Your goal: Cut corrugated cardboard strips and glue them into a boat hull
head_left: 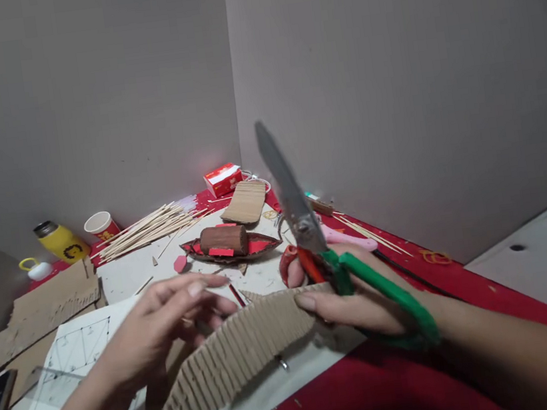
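Note:
My right hand [349, 302] is closed around green and orange scissors [300, 218], blades pointing up. Its thumb also presses on the right end of a curved strip of corrugated cardboard [237, 354], which slants down to the lower left. Behind the strip's upper edge is my left hand [186, 307], fingers apart and loosely bent; whether its fingertips touch the cardboard I cannot tell. A thin dark red piece [236, 295] shows beside those fingertips. Beyond the hands sits a small brown model boat [224, 242] with a rounded cabin and red parts.
Bamboo sticks [143, 232] lie in a pile at the back left, near a paper cup [101, 226] and a yellow bottle [63, 242]. Cardboard pieces [41, 316] and a drawn sheet [77, 345] are at left. A red box [223, 180] stands by the wall corner.

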Motion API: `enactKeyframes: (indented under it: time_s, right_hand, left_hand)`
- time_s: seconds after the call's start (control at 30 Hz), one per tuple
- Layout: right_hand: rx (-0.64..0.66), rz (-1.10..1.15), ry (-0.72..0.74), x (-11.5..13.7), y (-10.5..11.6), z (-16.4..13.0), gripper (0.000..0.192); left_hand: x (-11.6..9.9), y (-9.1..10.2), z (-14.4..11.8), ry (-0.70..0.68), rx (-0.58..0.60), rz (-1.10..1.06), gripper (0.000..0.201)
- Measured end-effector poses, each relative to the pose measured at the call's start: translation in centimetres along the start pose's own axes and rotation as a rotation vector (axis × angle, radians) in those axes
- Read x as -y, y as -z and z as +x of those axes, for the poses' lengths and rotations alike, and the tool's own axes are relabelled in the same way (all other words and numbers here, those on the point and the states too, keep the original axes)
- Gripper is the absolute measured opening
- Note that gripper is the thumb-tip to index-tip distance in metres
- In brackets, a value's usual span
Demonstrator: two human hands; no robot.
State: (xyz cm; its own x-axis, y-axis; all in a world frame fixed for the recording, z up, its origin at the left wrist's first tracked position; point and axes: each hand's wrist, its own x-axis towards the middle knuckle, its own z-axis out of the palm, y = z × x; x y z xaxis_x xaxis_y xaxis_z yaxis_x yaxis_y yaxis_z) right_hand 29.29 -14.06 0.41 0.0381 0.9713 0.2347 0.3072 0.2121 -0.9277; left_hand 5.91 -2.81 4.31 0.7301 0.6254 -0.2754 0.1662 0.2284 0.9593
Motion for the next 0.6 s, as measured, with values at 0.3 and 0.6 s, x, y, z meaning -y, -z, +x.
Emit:
enactKeyframes:
  time_s: [0.3,0.6]
  right_hand:
    - [-0.128,0.326,-0.08,-2.2,-1.4,0.0,0.044]
    - [0.205,0.217,-0.084,-3.0,-3.0,-0.9,0.062]
  left_hand:
    - [1.6,-2.3,-0.4,0.04,-0.032,-0.151,0.024]
    - [0.8,-2.5,-0.3,-0.372,-0.353,-0.354,0.02]
